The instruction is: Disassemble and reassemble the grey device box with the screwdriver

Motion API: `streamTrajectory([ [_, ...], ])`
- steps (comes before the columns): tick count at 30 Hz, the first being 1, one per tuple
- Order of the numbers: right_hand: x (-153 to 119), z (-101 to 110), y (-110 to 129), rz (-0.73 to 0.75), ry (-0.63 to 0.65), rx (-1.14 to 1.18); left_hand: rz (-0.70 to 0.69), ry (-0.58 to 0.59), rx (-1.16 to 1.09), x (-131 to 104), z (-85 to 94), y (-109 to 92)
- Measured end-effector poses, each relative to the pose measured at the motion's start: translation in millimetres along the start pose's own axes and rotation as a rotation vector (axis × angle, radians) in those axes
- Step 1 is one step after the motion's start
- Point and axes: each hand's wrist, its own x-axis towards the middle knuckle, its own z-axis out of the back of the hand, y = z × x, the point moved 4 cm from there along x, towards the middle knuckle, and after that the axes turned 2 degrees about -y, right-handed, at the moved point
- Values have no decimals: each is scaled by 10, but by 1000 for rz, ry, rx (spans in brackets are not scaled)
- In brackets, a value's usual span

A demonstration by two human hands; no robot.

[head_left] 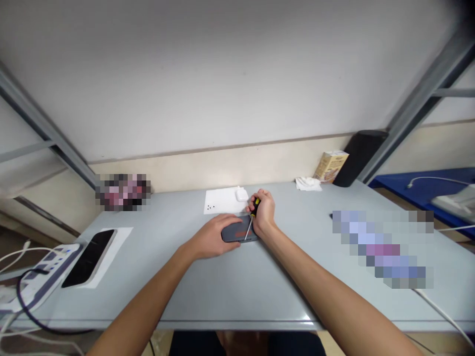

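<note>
A dark grey, flat device with rounded ends (233,231) and reddish-orange marking lies on the desk before me. My left hand (217,235) is closed around its left end, thumb along the near edge and fingers over the far side. In my right hand (264,210) I grip a screwdriver (255,206) by its black and yellow handle. Its thin metal shaft slants down to the left across the device, and the tip meets the near edge by a row of small slots. Just beyond, a white sheet of paper (220,200) carries several tiny dark screws.
A white earbud case (242,194) rests on the paper. On the left are a phone (89,257) and a power strip (46,277) with cables. At the back right stand a tissue (308,184), a carton (331,166) and a black cylinder (358,158). Blurred items lie on both sides.
</note>
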Motion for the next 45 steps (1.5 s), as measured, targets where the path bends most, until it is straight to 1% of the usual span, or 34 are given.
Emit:
streamTrajectory([
  [3, -122, -83, 96, 191, 14, -85, 3, -15, -5, 38, -41, -28],
  [4, -187, -121, 119, 253, 43, -120, 20, -28, -3, 53, -57, -37],
  [8, -460, -240, 85, 401, 239, -251, 115, -62, 4, 86, -89, -60],
  [10, -549, -245, 51, 536, 299, -334, 120, -50, -24, 79, -68, -72],
  [14, -618, -250, 28, 859, 429, -527, 106, 6, -72, 29, 38, -51],
  [16, -612, -262, 53, 957, 472, -600, 107, 35, -76, 6, 88, -19],
  [18, -587, -271, 109, 1005, 473, -644, 102, 54, -71, -8, 126, 10],
  [21, -516, -269, 210, 1001, 433, -689, 101, 77, -43, -18, 174, 34],
  [25, -367, -231, 308, 914, 366, -738, 107, 122, -1, -31, 249, 56],
  [27, -304, -211, 343, 897, 349, -755, 105, 136, 4, -40, 288, 75],
  [29, -256, -185, 373, 879, 315, -753, 107, 150, 2, -49, 317, 97],
  [32, -218, -149, 395, 809, 265, -716, 124, 168, 0, -61, 348, 122],
  [37, -274, -150, 376, 738, 258, -634, 160, 181, -4, -87, 408, 127],
  [42, -379, -201, 285, 680, 318, -602, 196, 191, -4, -116, 484, 118],
  [45, -415, -213, 246, 658, 313, -547, 202, 179, -5, -124, 517, 118],
])
